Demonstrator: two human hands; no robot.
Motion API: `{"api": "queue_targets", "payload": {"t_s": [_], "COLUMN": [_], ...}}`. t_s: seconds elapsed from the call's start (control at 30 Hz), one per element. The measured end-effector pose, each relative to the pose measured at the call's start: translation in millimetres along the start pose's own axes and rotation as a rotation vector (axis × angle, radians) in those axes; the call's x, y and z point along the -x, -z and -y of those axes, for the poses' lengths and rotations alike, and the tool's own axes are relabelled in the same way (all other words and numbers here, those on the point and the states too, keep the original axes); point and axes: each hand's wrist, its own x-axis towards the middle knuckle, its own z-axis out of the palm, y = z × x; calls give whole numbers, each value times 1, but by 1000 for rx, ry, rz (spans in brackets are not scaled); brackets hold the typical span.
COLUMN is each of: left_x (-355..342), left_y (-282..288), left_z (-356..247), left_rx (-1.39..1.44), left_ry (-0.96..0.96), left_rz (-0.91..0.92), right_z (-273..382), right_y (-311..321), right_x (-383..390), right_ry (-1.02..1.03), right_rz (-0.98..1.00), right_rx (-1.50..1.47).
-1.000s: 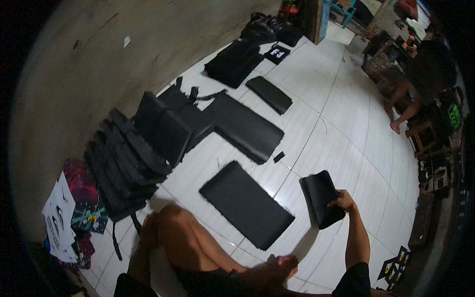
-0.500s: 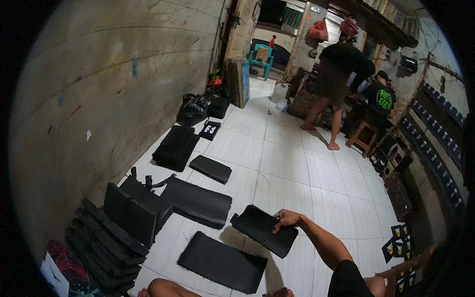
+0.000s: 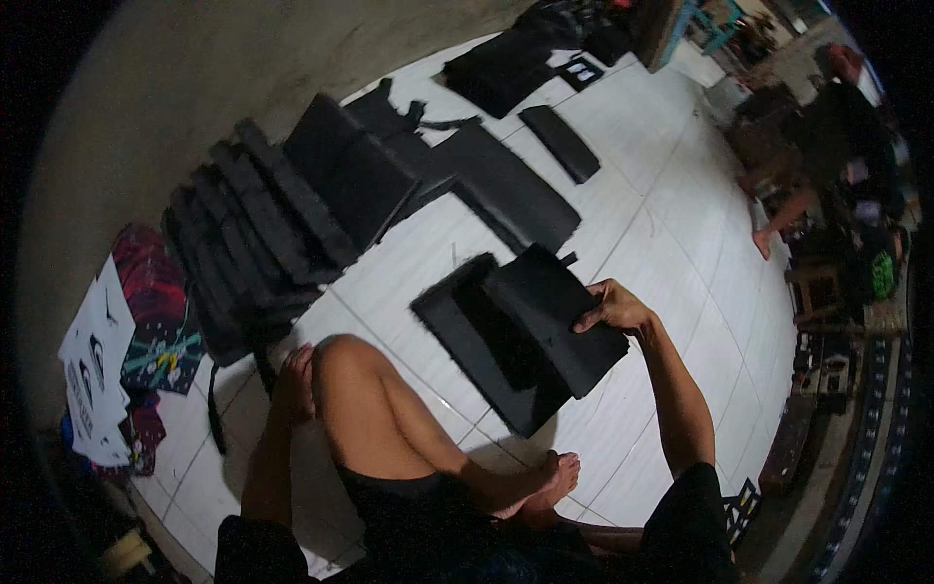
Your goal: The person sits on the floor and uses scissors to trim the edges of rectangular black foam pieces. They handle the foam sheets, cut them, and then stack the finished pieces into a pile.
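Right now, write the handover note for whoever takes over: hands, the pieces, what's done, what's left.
Right hand: fingers grip the edge of a black foam panel, held raised and tilted over the floor.
Left hand: empty, resting against the raised knee.
Below it: another black panel flat on the white tiled floor.
Done: a row of black pieces stands stacked by the wall.
Left: the held panel is not set down; more panels lie loose beyond.

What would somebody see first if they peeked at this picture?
Probably the right hand in the middle, holding up a flat black panel by its edge, above another black panel lying on the white tiled floor. Next, the row of black pieces stacked along the wall at the left. The left hand rests by the person's bent knee.
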Motion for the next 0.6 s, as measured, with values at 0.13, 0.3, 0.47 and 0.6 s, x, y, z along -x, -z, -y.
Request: {"api": "queue_targets", "payload": {"t_s": [0.13,0.3,0.47,0.6], "left_x": [23,39,16,33], "left_y": [12,-4,13,-4], "left_z": [15,22,4,18], "left_rx": [-69,-179,-116,-160], "left_ry": [50,105,182,191], "left_rz": [31,101,162,171], "right_z": [34,-10,-73,-72], "right_y": [-49,-76,-93,-95], "right_x": [-42,-67,-72,-74], "right_ry": [66,-10,-148,-205], "right_rz": [93,178,121,94], "right_rx": [-35,-181,-201,-199]}}
